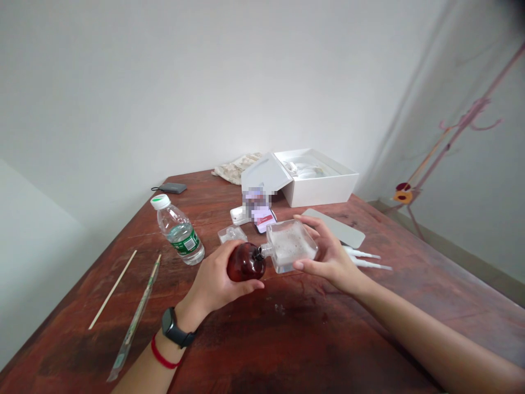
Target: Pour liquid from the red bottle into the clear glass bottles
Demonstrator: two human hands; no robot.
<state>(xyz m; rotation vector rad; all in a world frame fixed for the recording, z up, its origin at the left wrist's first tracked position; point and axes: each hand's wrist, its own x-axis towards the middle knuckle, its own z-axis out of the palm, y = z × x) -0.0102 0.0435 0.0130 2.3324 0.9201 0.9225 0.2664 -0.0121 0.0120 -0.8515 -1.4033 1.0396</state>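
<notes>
My left hand is closed around a round brown bottle, tilted with its dark mouth toward the right. In my right hand is a clear square glass bottle, gripped by its base and lying nearly on its side. Its threaded neck points left and meets the mouth of the brown bottle. Whitish foam or bubbles show inside the glass. Both bottles are held over the wooden table. Just behind the brown bottle lies a small clear plastic piece, partly hidden by my left hand.
A water bottle stands at left, near a bare chopstick and a wrapped pair. Behind are a phone, a white case, an open white box, a cloth and a grey pouch. White droppers lie right.
</notes>
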